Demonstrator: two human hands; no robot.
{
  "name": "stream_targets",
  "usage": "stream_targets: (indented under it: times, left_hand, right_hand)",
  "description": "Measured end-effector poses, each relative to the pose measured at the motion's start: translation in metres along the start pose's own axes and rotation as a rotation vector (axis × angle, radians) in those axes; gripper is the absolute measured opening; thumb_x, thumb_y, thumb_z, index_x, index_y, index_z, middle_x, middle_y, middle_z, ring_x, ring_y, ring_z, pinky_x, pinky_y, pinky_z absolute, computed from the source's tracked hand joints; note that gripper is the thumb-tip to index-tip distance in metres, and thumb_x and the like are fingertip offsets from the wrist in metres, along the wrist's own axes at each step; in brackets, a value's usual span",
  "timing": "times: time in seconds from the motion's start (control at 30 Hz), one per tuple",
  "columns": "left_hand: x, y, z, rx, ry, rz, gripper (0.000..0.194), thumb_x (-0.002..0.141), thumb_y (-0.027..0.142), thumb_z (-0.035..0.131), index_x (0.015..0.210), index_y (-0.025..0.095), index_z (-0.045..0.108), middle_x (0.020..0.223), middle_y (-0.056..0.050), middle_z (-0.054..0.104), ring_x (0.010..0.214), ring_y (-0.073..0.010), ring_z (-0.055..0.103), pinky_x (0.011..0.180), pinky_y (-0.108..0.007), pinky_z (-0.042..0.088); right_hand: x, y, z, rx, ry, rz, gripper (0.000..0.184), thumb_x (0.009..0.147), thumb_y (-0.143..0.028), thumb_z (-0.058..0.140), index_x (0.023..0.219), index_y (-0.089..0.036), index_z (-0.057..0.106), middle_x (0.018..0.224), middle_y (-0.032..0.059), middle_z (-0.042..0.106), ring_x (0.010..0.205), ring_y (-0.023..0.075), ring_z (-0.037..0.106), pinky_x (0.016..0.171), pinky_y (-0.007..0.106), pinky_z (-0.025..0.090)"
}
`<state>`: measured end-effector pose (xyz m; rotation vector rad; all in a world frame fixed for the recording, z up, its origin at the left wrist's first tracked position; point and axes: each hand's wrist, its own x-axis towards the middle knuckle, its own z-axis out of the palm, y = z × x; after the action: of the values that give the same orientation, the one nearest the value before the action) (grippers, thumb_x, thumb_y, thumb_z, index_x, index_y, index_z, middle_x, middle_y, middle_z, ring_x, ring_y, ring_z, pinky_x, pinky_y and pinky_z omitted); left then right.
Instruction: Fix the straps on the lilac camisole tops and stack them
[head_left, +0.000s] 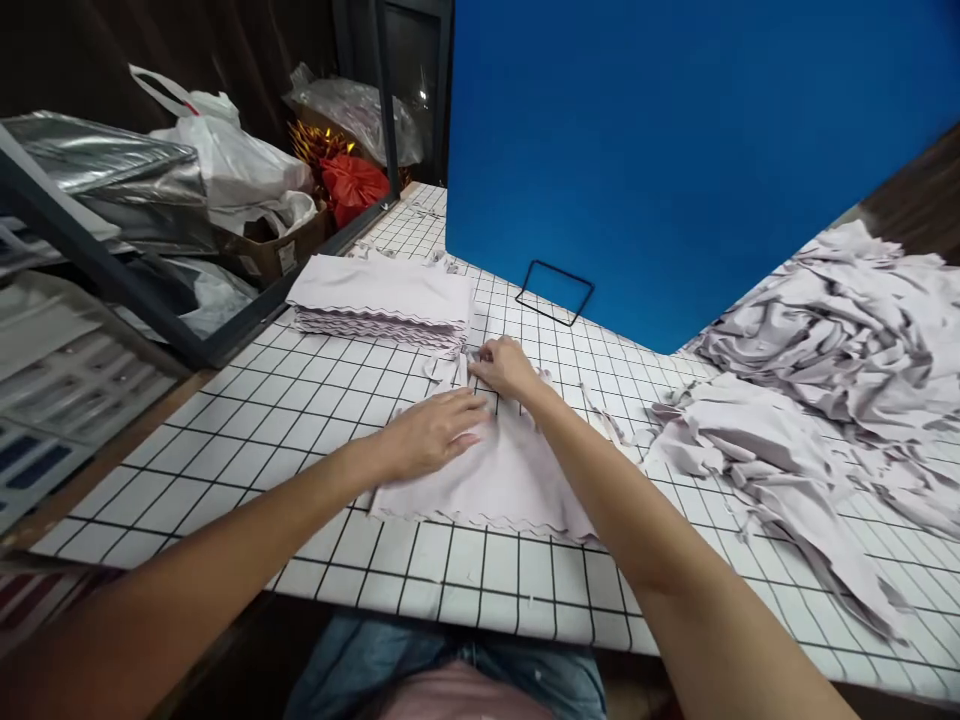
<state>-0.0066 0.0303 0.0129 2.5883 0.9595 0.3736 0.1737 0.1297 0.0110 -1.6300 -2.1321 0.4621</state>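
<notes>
A pale pinkish fabric piece with a wavy lower edge lies on the table in front of me. My left hand rests flat on its left side, fingers stretched out. At the fabric's far end, my right hand has its fingers pinched together by a narrow strip of cloth; the exact grip is too small to make out. Just beyond and to the left stands a stack of folded fabric pieces with scalloped edges.
A large blue panel stands behind the grid-patterned table, with a black wire frame at its base. Loose fabric is heaped on the right. Left of the dark metal rail are plastic bags and a cardboard box.
</notes>
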Motion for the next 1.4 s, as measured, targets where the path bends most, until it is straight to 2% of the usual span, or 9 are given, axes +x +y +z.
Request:
stream_targets:
  times: [0.13,0.3,0.37,0.43,0.6,0.83,1.07,1.23,1.4]
  left_hand:
    - [-0.011,-0.023,0.006,0.058,-0.084,-0.019,0.048,0.1,0.043,0.036,0.145,0.028,0.039,0.158,-0.001,0.029,0.148,-0.0217,0.015,0.119,-0.042,0.014]
    - [-0.011,-0.022,0.009,0.056,0.001,0.064,0.044,0.099,0.043,0.037,0.138,0.025,0.045,0.153,-0.004,0.038,0.145,-0.0227,0.022,0.118,-0.04,0.015]
    - [-0.01,-0.02,0.007,0.036,0.034,0.094,0.038,0.097,0.039,0.04,0.131,0.024,0.05,0.147,-0.006,0.044,0.14,-0.0232,0.031,0.116,-0.04,0.021]
    - [-0.009,-0.018,0.004,0.01,0.04,0.101,0.032,0.095,0.036,0.043,0.123,0.024,0.054,0.142,-0.006,0.048,0.134,-0.0233,0.037,0.111,-0.038,0.027]
    - [-0.008,-0.017,0.003,0.023,0.041,0.095,0.029,0.094,0.039,0.043,0.113,0.023,0.058,0.139,-0.007,0.048,0.126,-0.0239,0.041,0.106,-0.037,0.031]
    - [-0.01,-0.021,0.009,0.103,0.027,0.076,0.036,0.092,0.04,0.046,0.12,0.021,0.058,0.13,-0.009,0.056,0.124,-0.027,0.041,0.108,-0.042,0.028]
    - [-0.008,-0.024,0.013,0.144,0.045,0.089,0.039,0.093,0.046,0.042,0.115,0.019,0.062,0.12,-0.009,0.062,0.122,-0.0271,0.044,0.108,-0.042,0.028]
    - [-0.008,-0.021,0.009,0.145,0.05,0.102,0.034,0.095,0.038,0.037,0.11,0.018,0.061,0.114,-0.008,0.064,0.114,-0.0254,0.048,0.103,-0.041,0.032]
    - [-0.01,-0.02,0.006,0.099,0.025,0.111,0.035,0.094,0.041,0.038,0.101,0.02,0.065,0.1,-0.007,0.066,0.099,-0.0249,0.051,0.094,-0.04,0.036]
  right_hand:
    - [0.015,-0.006,0.005,0.002,-0.018,0.045,0.01,0.088,-0.024,0.055,0.082,-0.017,0.059,0.089,0.0101,0.061,0.089,0.0231,0.055,0.081,0.036,0.043]
    - [-0.042,-0.039,-0.057,0.194,0.141,-0.211,0.015,0.092,-0.034,0.051,0.091,-0.02,0.058,0.082,0.0046,0.063,0.074,0.0174,0.055,0.069,0.032,0.042]
    - [-0.073,-0.05,-0.083,0.278,-0.114,-0.373,0.022,0.087,-0.042,0.06,0.086,-0.02,0.062,0.082,0.0046,0.065,0.073,0.0164,0.056,0.067,0.031,0.043]
    - [-0.095,-0.051,-0.095,0.349,-0.335,-0.352,0.026,0.084,-0.046,0.065,0.087,-0.02,0.066,0.079,0.0043,0.066,0.069,0.0154,0.057,0.062,0.03,0.043]
    - [-0.088,-0.034,-0.065,0.523,-0.292,0.158,0.038,0.089,-0.054,0.055,0.082,-0.018,0.064,0.065,0.0028,0.058,0.055,0.0108,0.048,0.049,0.026,0.037]
    - [-0.042,-0.046,-0.011,0.474,-0.37,0.381,0.038,0.08,-0.051,0.069,0.067,-0.018,0.056,0.063,0.0033,0.057,0.052,0.01,0.047,0.047,0.026,0.038]
    - [-0.024,-0.058,-0.001,0.486,-0.411,0.462,0.03,0.073,-0.026,0.077,0.059,-0.018,0.052,0.059,0.0033,0.058,0.051,0.012,0.051,0.049,0.029,0.042]
    - [-0.037,-0.071,-0.017,0.449,-0.431,0.455,0.026,0.074,-0.019,0.067,0.055,-0.018,0.049,0.051,0.0002,0.049,0.047,0.0091,0.041,0.045,0.027,0.029]
    - [-0.065,-0.066,-0.033,0.671,-0.556,0.34,0.019,0.076,-0.025,0.068,0.065,-0.017,0.055,0.068,0.0038,0.065,0.053,0.0077,0.041,0.047,0.025,0.025]
